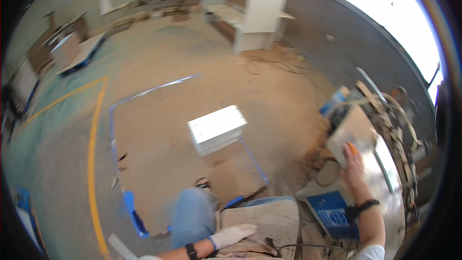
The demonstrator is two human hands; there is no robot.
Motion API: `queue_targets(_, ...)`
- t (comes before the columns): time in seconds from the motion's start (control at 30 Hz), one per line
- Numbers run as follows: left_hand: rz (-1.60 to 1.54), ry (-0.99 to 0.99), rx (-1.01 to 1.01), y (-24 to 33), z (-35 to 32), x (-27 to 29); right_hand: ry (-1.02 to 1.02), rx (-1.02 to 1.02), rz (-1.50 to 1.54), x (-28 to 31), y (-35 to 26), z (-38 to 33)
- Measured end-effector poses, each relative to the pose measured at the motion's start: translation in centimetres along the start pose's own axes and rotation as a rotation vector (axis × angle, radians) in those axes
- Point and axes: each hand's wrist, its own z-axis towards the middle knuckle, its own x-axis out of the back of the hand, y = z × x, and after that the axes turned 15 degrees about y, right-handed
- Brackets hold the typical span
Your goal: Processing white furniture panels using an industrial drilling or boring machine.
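Observation:
My left hand (234, 235), in a white glove, lies flat across the brownish apron (262, 217) on my lap, fingers stretched out and holding nothing. Out to the right, my bare right hand (353, 166) is over the shiny metal top (380, 192) of a machine. Its fingers look closed about a small orange thing (352, 149), too blurred to name. A blue panel with a white mark (333, 215) is on the machine's near side. A stack of white boards (217, 127) stands on the floor ahead of me.
Brown sheeting (154, 163) edged with blue tape covers the floor ahead. A yellow line (94, 154) runs to its left. White cabinet (267, 5) stands at the back, with a loose cable (276, 64) near it. Hoses and clamps (399, 130) crowd the machine's far side. More stacked boards (65, 50) sit far left.

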Motion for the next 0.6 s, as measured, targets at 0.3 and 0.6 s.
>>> queue_targets(0.3,-0.077,0.236,0.034,4.0,-3.0,1.1,0.105,0.024,0.09,-3.1,0.9,0.6)
queue_targets(0.6,0.128,0.795,-0.082,8.7,-14.5,-1.0,0.346,-0.056,-0.07,-9.3,3.5,2.3)
